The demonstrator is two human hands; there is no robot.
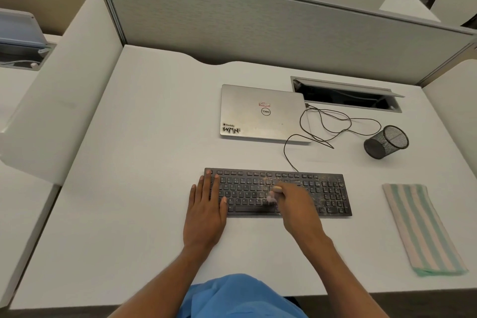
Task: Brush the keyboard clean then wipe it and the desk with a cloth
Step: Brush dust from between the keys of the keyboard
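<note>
A black keyboard (327,192) lies on the white desk (144,162), with pale dust and crumbs over its middle and right keys. My left hand (206,208) rests flat on the keyboard's left end, fingers spread. My right hand (296,204) is closed around a small brush (273,195) with a wooden handle; its blurred bristles touch the keys near the middle, just above the space bar. A folded cloth (423,227) with green and beige stripes lies on the desk to the right of the keyboard, apart from it.
A shut silver laptop (260,113) lies behind the keyboard, and a thin black cable (335,124) loops from it to the keyboard. A black mesh pen cup (387,141) lies on its side at the right. An open cable hatch (346,95) sits by the grey partition.
</note>
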